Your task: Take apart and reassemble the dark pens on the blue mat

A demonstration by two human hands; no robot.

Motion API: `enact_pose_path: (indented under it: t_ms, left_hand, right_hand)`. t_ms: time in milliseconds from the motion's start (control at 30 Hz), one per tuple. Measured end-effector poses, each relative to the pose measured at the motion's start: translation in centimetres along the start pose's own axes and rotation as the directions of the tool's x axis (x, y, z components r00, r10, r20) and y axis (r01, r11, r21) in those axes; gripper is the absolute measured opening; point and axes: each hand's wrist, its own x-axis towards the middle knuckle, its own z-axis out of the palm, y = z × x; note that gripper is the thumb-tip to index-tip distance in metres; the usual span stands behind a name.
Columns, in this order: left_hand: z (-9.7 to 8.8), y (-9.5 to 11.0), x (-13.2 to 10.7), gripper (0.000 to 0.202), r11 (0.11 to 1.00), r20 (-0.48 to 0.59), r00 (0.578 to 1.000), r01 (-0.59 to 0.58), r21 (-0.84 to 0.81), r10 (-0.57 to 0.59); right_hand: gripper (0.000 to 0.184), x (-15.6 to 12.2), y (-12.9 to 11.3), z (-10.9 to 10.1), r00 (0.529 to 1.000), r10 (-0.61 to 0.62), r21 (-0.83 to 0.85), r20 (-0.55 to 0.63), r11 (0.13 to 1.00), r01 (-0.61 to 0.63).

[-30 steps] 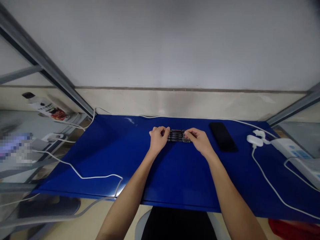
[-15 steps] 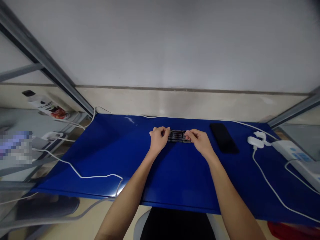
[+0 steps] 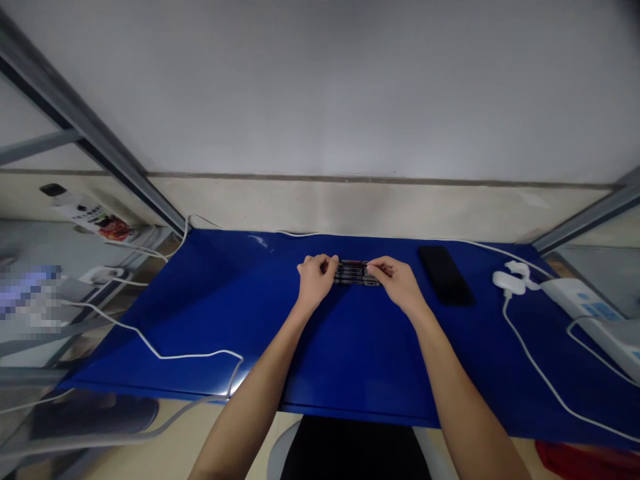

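Several slim dark pens lie side by side in a row on the blue tabletop, pointing left and right. My left hand closes its thumb and fingers on their left ends, which it covers. At the right ends, my right hand is closed, thumb and forefinger pinched at the upper pens. The lower pens' right ends show just below those fingertips. A black smartphone lies to the right of my right hand, apart from it.
On the right, a white power strip holds a white charger with a cable. Another white cable crosses the table's left part. A bottle is on the neighbouring desk at left. Behind the table rises a wall.
My right fingertips have shifted slightly left and up along the pens' right ends. My left hand keeps its place on the pens. The whole view has shifted very slightly.
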Motion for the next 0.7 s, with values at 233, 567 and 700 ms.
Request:
enact_pose_path:
  t_ms: [233,567,700]
  left_hand:
    - [-0.07,0.11,0.01,0.039,1.000,0.001,1.000,0.006,0.004,-0.006]
    - [0.11,0.08,-0.05,0.039,1.000,0.007,1.000,-0.009,0.008,0.009]
    - [-0.07,0.24,-0.02,0.039,1.000,0.009,1.000,0.006,0.013,-0.006]
  right_hand:
    - [0.038,-0.01,-0.01,0.04,1.000,0.021,-0.002,0.021,1.000,-0.021]
    - [0.040,-0.05,-0.23,0.00,1.000,0.029,-0.006,0.000,1.000,-0.029]
    - [0.028,0.03,0.02,0.03,1.000,-0.011,-0.004,-0.015,1.000,0.011]
